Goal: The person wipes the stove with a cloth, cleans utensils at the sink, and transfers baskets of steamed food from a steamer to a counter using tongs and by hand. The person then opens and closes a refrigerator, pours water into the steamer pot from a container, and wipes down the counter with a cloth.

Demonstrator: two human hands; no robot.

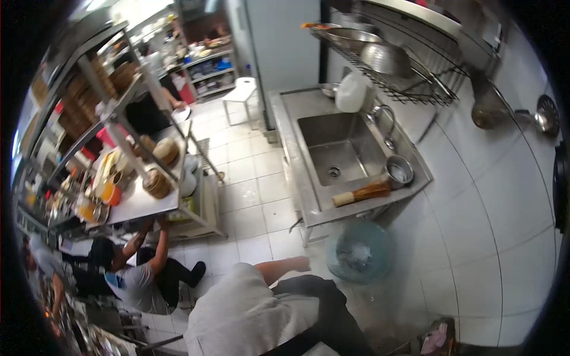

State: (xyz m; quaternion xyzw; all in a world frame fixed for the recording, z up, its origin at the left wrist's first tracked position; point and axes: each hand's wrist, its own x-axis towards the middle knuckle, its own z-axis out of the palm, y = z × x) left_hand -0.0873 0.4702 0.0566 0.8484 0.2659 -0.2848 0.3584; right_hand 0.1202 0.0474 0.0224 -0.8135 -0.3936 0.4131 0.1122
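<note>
A bare forearm reaches from a light grey sleeve at the lower middle. My left hand [301, 263] appears at its end, above a dark trouser leg, close to the left side of a bluish translucent tub [341, 261]. Its fingers are too small and blurred to make out, and I see no object in it. Inside the tub is something pale and clear that I cannot identify. My right hand is out of sight.
A steel sink [314, 145] stands ahead, with a brush [363, 193], a metal pot [399, 170] and a white jug [351, 92]. Pans lie on a wire rack [389, 86]. A co-worker [139, 282] crouches left beside a loaded table [136, 209]. A white stool [241, 90] stands farther back.
</note>
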